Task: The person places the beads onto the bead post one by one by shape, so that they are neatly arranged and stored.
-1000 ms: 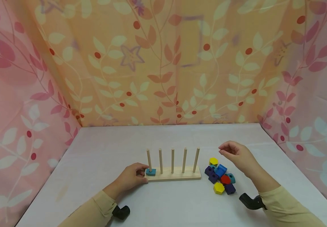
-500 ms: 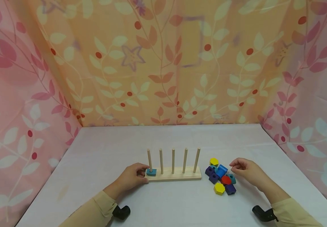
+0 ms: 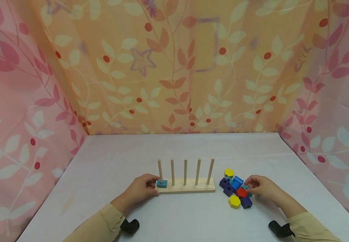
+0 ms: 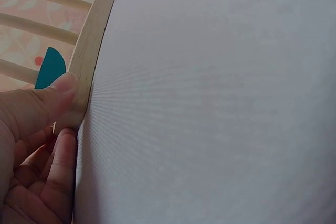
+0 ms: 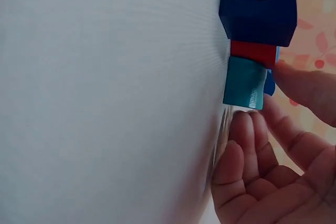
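Note:
At the left end of the wooden peg rack [image 3: 189, 189], the left hand [image 3: 139, 190] grips the base between thumb and fingers; the left wrist view shows its thumb [image 4: 44, 103] on the base's edge [image 4: 86, 51]. A teal block [image 3: 162, 184] sits low on the leftmost peg; the other pegs are bare. The right hand [image 3: 263, 188] is at the right side of the block pile, thumb and forefinger parted beside a teal curved block [image 5: 245, 82] and partly covering it in the head view. Whether they touch it I cannot tell. Its other fingers [image 5: 252, 150] are loosely bent.
Around that block lie a red piece [image 3: 241, 192], a blue one [image 3: 237, 182], yellow hexagons [image 3: 234, 201] and several dark purple blocks [image 3: 246, 202]. White cloth [image 3: 126, 151] covers the table. Patterned curtains [image 3: 174, 67] stand behind and at both sides.
The right hand has moved down from above and behind the pile to its right side, reaching the teal curved block. The left hand has stayed on the rack.

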The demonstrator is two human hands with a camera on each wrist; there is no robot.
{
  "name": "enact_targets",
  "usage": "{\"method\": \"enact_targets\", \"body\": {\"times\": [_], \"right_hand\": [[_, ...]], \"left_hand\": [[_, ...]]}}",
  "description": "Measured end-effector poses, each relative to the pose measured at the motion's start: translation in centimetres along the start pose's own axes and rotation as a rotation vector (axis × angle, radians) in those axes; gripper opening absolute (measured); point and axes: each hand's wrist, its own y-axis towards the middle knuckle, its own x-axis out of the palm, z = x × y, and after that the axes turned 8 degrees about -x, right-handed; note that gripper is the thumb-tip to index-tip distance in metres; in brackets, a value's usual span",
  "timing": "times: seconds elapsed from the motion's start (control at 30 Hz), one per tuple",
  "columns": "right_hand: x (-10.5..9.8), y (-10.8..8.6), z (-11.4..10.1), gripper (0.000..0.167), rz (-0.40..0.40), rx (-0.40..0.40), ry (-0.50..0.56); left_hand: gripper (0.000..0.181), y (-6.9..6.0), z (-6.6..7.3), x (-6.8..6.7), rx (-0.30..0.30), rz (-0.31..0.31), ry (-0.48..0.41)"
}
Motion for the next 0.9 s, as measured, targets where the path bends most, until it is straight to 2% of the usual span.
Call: {"method": "enact_targets", "body": {"times": [0.27, 0.43, 0.7, 0.9], "right_hand": [[0.02, -0.10, -0.02, 0.031, -0.058, -0.015, -0.037], [-0.05, -0.09, 0.01, 0.025, -0.085, -0.010, -0.044], [0.36, 0.18, 0.23, 0.028, -0.073, -0.029, -0.138], [0.33, 0.14, 0.11, 0.031, -0.064, -0.026, -0.125]], "left_hand": [[0.046, -0.05, 0.12, -0.14, -0.019, -0.006, 0.007], [0.045, -0.04, 0.13, -0.12, -0.014, -0.003, 0.003], [0.046, 0.06, -0.06, 0.01, -0.013, -0.001, -0.005], [0.046, 0.08, -0.04, -0.01, -0.010, 0.000, -0.005]]}}
